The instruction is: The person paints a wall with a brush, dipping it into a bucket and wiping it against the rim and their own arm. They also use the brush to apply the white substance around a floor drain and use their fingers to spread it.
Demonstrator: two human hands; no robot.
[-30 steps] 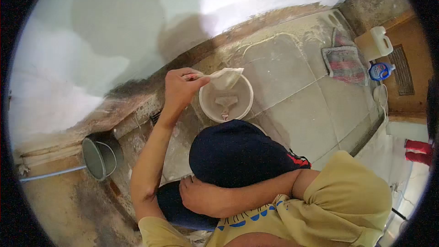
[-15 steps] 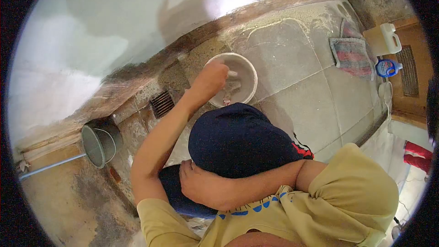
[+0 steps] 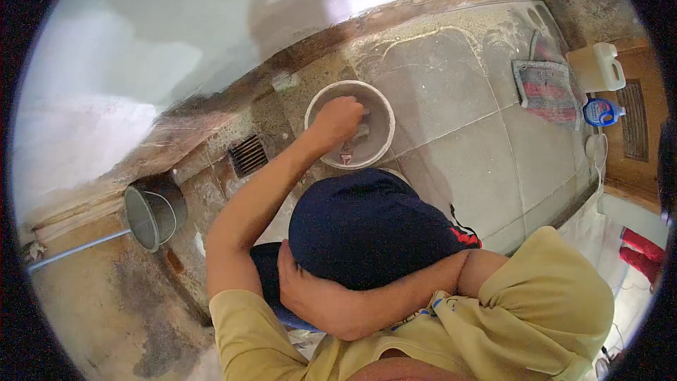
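Observation:
My left hand (image 3: 340,121) reaches over the round white-rimmed bucket (image 3: 385,149) on the floor, its fingers closed. Something pale shows beside the fingertips, too small to make out. Inside the bucket, below the hand, lies a small light object with a red part (image 3: 345,158). My right hand (image 3: 307,293) rests against my bent leg in dark blue cloth (image 3: 367,233), its fingers laid along the leg and partly hidden.
A floor drain (image 3: 247,156) is left of the bucket. Further left lies a dark bucket (image 3: 150,220) near a blue pipe (image 3: 81,250). At right are a checked cloth (image 3: 549,92), a pale jug (image 3: 596,68) and a blue bottle (image 3: 601,112).
My left hand has shifted slightly right and down over the bucket. My right hand's fingers have moved closer in beside the knee. The camera view has shifted a little.

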